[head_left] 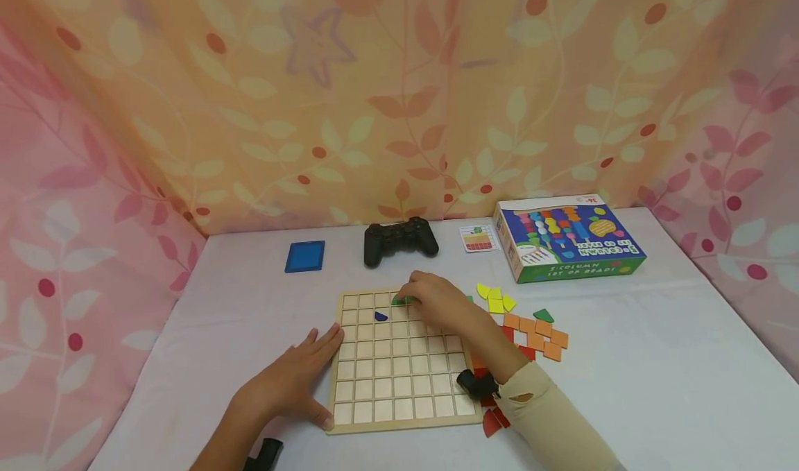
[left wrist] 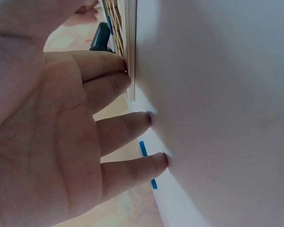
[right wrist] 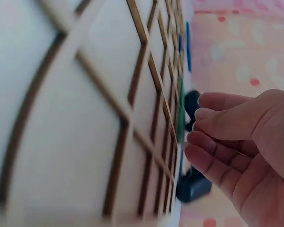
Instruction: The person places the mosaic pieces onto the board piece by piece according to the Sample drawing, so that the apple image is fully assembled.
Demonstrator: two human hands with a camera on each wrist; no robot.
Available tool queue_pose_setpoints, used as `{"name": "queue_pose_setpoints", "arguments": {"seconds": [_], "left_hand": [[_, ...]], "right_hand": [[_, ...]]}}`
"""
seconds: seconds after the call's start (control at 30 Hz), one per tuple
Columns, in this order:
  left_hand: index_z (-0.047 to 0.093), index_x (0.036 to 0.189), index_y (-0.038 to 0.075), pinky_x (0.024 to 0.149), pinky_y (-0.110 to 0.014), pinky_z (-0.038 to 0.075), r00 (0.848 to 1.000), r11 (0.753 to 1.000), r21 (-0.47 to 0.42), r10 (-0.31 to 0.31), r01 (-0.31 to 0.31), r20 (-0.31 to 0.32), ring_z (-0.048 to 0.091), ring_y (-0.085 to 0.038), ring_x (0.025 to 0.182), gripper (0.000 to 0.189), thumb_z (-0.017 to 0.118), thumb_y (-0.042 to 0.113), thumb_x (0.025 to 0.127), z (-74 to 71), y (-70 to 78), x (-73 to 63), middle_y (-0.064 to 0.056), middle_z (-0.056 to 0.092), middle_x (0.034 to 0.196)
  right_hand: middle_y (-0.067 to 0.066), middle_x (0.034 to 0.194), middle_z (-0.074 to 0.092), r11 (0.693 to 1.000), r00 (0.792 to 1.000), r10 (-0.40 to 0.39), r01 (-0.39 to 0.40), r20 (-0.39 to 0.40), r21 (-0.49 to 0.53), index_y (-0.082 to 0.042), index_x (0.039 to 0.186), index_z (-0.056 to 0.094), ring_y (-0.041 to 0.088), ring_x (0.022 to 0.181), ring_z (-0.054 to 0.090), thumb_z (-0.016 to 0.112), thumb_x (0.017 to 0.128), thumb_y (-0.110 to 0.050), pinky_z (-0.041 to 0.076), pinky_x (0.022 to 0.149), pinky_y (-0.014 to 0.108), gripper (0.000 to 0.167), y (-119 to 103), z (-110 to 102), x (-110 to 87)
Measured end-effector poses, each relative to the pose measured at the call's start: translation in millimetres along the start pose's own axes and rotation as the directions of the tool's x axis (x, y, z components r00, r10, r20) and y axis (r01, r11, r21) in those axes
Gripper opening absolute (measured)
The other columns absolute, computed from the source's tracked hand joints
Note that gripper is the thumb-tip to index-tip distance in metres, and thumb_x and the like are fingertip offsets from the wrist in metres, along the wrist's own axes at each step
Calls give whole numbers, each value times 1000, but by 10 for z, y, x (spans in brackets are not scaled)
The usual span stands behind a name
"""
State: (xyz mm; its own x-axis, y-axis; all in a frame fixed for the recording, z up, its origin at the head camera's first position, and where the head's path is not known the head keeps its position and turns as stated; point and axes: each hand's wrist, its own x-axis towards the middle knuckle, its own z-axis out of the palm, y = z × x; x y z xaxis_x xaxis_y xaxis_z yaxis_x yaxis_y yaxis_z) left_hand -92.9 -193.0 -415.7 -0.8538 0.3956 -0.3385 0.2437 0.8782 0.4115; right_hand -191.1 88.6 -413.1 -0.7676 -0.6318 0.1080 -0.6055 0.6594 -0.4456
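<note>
A wooden grid board [head_left: 406, 426] lies on the table in front of me. My left hand [head_left: 290, 377] rests along its left edge, fingers spread; in the left wrist view the fingertips [left wrist: 120, 64] of two fingers touch the board's side. Over the far rows, my right hand [head_left: 437, 304] has its bent fingers at green tiles [head_left: 397, 300], which lie flat on the grid. Whether the fingers pinch a tile is hidden. The right wrist view shows the right hand [right wrist: 246, 142] close beside a green tile [right wrist: 181, 109]. A dark blue tile [head_left: 381, 316] sits in a nearby cell.
Orange tiles [head_left: 535, 341], yellow tiles [head_left: 495, 300], a green tile [head_left: 544, 315] and red tiles [head_left: 492, 422] lie right of the board. Behind stand a blue square case [head_left: 305, 256], a black game controller [head_left: 401, 240], a picture card [head_left: 479, 238] and a bead-set box [head_left: 571, 238].
</note>
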Motion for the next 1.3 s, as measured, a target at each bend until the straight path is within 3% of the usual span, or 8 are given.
{"name": "queue_pose_setpoints", "arguments": {"seconds": [0.33, 0.57, 0.73, 0.93, 1.1, 1.3], "left_hand": [[31, 158, 10, 112, -66, 23, 1000, 1000, 10, 2, -2, 0, 16, -38, 150, 135, 99, 46, 47, -12, -4, -7, -6, 23, 165], [30, 158, 8, 112, -67, 22, 1000, 1000, 1, 9, -9, 2, 16, -40, 150, 135, 99, 45, 48, -28, -22, -26, -7, 21, 165], [29, 159, 9, 112, -66, 21, 1000, 1000, -4, 10, -10, 1, 15, -40, 150, 135, 98, 44, 48, -31, -34, -31, -8, 21, 165], [30, 158, 9, 112, -67, 21, 1000, 1000, -12, 16, -16, -1, 15, -39, 150, 135, 98, 45, 48, -13, -27, -7, -8, 21, 165], [29, 158, 8, 112, -67, 21, 999, 999, -10, 32, -32, -3, 15, -40, 150, 136, 98, 46, 48, 9, -32, 16, -9, 21, 165], [30, 158, 9, 112, -66, 22, 1000, 1000, 0, 26, -26, -3, 16, -39, 150, 136, 97, 48, 47, 2, -22, 10, -8, 22, 165]], "right_hand": [[2, 91, 66, 975, 977, 214, -213, 0, 62, -4, 103, 76, 18, 82, 58, 69, 92, -1, 55, 83, 41, 13, 411, -321, -508], [4, 92, 68, 907, 910, 413, -414, 36, 82, -4, 103, 77, 22, 84, 58, 71, 90, -5, 56, 83, 44, 14, 680, -615, -826], [3, 88, 68, 874, 880, 472, -475, 46, 101, -4, 102, 77, 23, 84, 59, 74, 89, -8, 57, 82, 44, 14, 742, -707, -885], [2, 88, 67, 906, 909, 415, -418, 49, 71, -5, 105, 77, 22, 83, 58, 75, 89, -12, 55, 81, 43, 18, 720, -609, -809], [2, 93, 64, 913, 914, 402, -405, 58, 59, -5, 116, 74, 21, 84, 56, 74, 90, -16, 54, 82, 43, 28, 669, -466, -734], [1, 84, 58, 933, 933, 358, -358, 33, 20, -5, 113, 76, 18, 75, 51, 75, 90, -15, 49, 68, 34, 25, 636, -359, -662]]}}
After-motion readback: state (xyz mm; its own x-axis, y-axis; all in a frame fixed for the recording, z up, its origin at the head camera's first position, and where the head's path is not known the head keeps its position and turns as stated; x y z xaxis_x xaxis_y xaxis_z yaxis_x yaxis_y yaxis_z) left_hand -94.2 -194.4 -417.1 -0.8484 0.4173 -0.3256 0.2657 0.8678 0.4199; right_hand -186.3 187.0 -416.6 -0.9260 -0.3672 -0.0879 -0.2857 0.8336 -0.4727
